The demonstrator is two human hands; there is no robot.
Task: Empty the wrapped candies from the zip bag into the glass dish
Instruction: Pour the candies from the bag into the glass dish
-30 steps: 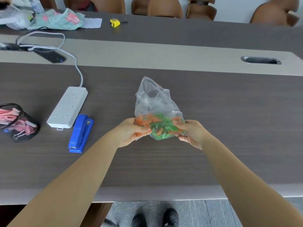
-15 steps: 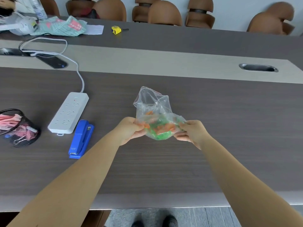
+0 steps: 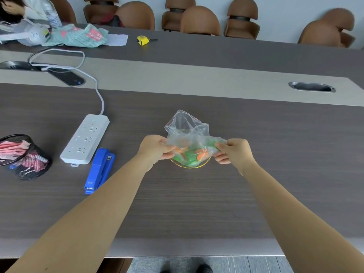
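Zip bag [image 3: 188, 133] pinched by left hand [image 3: 155, 149], right hand [image 3: 233, 150] above glass dish [image 3: 190, 166]; candies [image 3: 189, 154] may spill onto desk [image 3: 197, 203] if mouth drifts off.

A white power strip [image 3: 85, 139] lies on the dark wood table [image 3: 275, 154], its cord running toward the far side. Just right of the strip's near end lies a blue stapler [image 3: 100, 170]; left of it stands a black mesh pen cup [image 3: 23, 157]. Far beyond the strip sits a small yellow tape measure [image 3: 143, 40].

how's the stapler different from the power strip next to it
The stapler is blue; the power strip is white. The stapler is narrower and shorter, and nearer the person. The power strip trails a cord toward the table's middle; the stapler has none. Both lie flat on the table, slanted the same way.
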